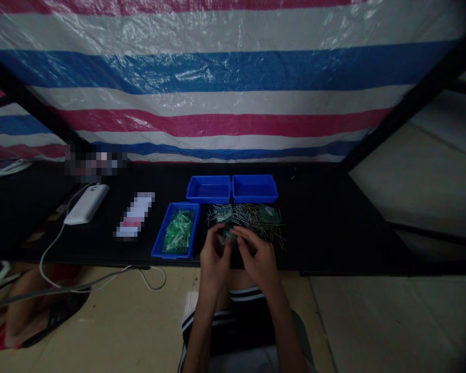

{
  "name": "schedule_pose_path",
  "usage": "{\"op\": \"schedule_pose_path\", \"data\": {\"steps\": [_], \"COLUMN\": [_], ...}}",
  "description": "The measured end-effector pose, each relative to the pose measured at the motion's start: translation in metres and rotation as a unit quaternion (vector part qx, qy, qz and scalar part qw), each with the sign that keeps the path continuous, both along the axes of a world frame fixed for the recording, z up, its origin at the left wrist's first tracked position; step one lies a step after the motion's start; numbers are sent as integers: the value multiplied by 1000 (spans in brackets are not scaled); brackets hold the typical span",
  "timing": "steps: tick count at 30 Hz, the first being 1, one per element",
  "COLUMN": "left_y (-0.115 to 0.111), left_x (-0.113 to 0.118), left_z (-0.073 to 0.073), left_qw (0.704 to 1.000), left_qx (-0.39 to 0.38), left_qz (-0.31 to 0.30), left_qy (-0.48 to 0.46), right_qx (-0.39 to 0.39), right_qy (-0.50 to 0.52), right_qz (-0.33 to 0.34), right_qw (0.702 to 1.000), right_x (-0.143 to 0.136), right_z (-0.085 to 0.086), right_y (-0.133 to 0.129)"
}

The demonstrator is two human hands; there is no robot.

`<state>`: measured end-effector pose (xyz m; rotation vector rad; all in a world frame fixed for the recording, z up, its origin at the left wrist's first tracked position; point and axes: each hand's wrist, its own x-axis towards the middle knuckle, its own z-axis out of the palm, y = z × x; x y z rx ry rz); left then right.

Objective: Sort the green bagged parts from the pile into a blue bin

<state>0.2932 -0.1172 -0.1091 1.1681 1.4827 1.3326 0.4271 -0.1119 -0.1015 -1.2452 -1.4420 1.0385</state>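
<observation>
My left hand and my right hand meet over the near edge of a black table. Both pinch a small green part between their fingertips. Just beyond them lies a loose pile of thin metal pins mixed with green parts. To the left of my left hand stands a blue bin holding several green parts.
Two empty blue bins sit side by side behind the pile. A white power bank with a cable lies at the left. A striped tarp hangs behind. Another person's leg is at the lower left.
</observation>
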Motion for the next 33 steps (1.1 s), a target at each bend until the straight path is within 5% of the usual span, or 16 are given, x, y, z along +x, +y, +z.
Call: {"op": "schedule_pose_path", "data": {"steps": [7,12,19,27,33], "left_y": [-7,-6,-4,-1,-2], "left_x": [6,6,2,3,1], "left_z": [29,36,30,31,30], "left_qw": [988,989,991,948,983], "left_qx": [11,-13,-58,-80,-36], "left_qz": [-5,-29,-44,-76,-67], "left_qy": [-154,-142,-112,-298,-168], "right_qx": [51,-10,-2,4,-11], "right_qy": [28,70,52,87,97], "right_qz": [-139,-70,-83,-75,-78], "right_qw": [989,995,995,993,992], "right_x": [3,2,7,14,16], "right_z": [14,12,7,11,10], "right_y": [0,0,1,4,1]}}
